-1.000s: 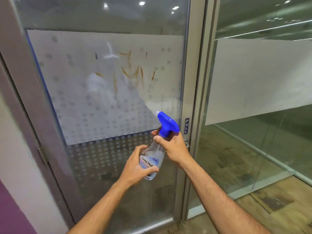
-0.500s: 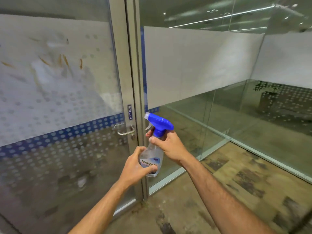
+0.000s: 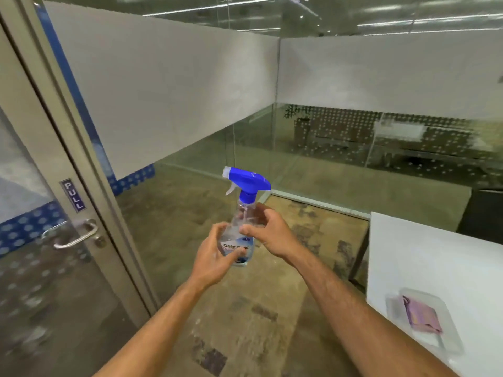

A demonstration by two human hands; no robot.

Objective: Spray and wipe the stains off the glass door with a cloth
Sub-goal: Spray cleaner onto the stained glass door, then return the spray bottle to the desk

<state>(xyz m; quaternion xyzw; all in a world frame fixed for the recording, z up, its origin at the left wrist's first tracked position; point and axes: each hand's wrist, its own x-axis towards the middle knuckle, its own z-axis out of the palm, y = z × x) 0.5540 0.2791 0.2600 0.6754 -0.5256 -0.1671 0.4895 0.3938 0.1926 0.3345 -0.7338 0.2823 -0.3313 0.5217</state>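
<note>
A clear spray bottle [image 3: 241, 213] with a blue trigger head stands upright in the middle of the view. My left hand [image 3: 215, 254] grips its lower body around the label. My right hand [image 3: 268, 231] holds the bottle's upper body just below the blue collar. The glass door [image 3: 35, 268] is at the far left, with a PULL sign and a metal lever handle [image 3: 74, 236]; its stained part is out of view. A folded pink cloth [image 3: 422, 314] lies in a clear tray [image 3: 449, 338] on a white table at lower right.
The door's metal frame [image 3: 62, 126] runs diagonally at left. Frosted glass partitions [image 3: 177, 91] enclose the space ahead and to the right. The white table [image 3: 435, 259] stands at the right edge. Mottled carpet floor [image 3: 245, 308] lies below my arms.
The view has swung right, away from the stained door panel toward the table with the cloth. My right hand has slid from the trigger neck down onto the bottle's body.
</note>
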